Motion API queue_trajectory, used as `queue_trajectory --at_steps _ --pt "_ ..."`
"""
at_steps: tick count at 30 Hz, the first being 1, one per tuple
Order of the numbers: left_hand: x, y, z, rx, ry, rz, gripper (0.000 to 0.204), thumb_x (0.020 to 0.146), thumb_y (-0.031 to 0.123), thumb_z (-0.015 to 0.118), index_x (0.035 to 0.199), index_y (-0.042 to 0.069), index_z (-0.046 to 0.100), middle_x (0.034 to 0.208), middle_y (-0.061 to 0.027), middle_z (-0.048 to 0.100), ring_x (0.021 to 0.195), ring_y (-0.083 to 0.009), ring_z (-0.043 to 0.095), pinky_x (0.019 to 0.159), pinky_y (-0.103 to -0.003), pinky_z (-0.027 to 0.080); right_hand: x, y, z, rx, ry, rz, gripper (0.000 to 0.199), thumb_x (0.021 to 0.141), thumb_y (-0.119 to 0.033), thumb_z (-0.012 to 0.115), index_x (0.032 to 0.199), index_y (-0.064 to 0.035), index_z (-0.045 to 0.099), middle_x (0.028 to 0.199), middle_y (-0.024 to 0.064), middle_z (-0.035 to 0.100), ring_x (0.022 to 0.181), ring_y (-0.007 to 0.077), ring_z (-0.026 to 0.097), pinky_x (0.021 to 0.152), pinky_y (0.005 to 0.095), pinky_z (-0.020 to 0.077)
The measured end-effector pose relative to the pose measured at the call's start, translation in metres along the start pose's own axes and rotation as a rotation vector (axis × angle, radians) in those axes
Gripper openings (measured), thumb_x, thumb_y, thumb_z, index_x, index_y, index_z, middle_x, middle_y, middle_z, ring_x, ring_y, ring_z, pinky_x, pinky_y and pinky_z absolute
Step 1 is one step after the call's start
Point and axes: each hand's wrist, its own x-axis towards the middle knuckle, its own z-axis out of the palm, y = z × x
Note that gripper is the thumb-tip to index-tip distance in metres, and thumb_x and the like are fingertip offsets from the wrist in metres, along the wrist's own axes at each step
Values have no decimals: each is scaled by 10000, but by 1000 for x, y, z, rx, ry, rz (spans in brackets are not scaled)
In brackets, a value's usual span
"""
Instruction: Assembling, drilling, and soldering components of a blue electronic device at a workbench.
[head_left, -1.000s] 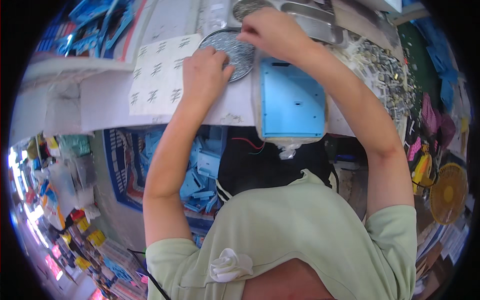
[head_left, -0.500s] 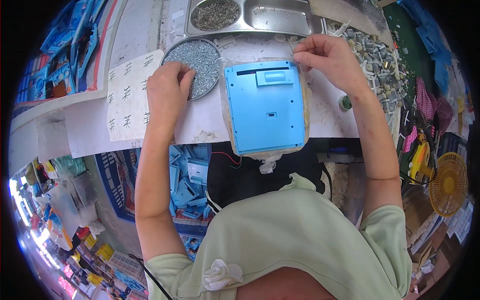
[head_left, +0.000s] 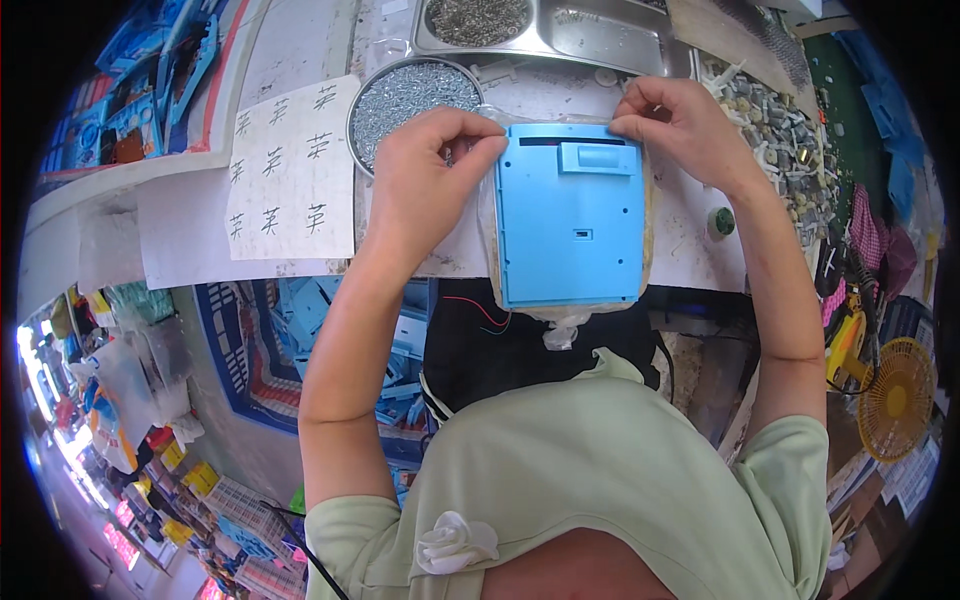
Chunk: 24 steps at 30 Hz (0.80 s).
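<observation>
A light blue plastic housing panel (head_left: 565, 265) lies flat before me on a pad wrapped in clear plastic (head_left: 648, 225). The panel has a slot along its top, a raised rectangular block and several small dark holes. At its top left corner, my left hand (head_left: 425, 185) has thumb and forefinger pinched together. My right hand (head_left: 680, 130) is pinched at the opposite top corner. Whatever sits between the fingertips of either hand is too small to make out. Left of the panel, partly behind my left hand, stands a round metal dish (head_left: 352, 140) full of small silver screws (head_left: 410, 95).
A steel compartment tray (head_left: 610, 45) at the back holds darker small screws. Small motors and white parts (head_left: 785, 150) heap up at right, near a small green-topped cylinder (head_left: 720, 223). Handwritten paper (head_left: 290, 185) lies at left. Below stands a blue crate (head_left: 225, 365) of blue parts.
My left hand has moved from the screw dish to the panel's top left corner. My right hand stays pinched by the top right corner. The whole view has shifted slightly.
</observation>
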Motion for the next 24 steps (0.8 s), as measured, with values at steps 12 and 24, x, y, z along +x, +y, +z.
queue_trajectory --at_steps 12,24 --pt "-10 6 2 128 -13 144 91 808 53 753 895 28 748 813 -85 688 654 -189 632 615 -304 506 0 22 14 62 92 -22 222 861 -236 785 847 -53 661 761 -29 634 702 57 525 652 242 437" --pt "-18 0 -28 187 40 158 183 850 47 720 1030 17 732 903 -56 688 742 -120 592 672 -254 482 6 19 -2 66 9 -46 200 860 -201 782 921 -46 671 814 -36 643 775 56 556 717 219 444"
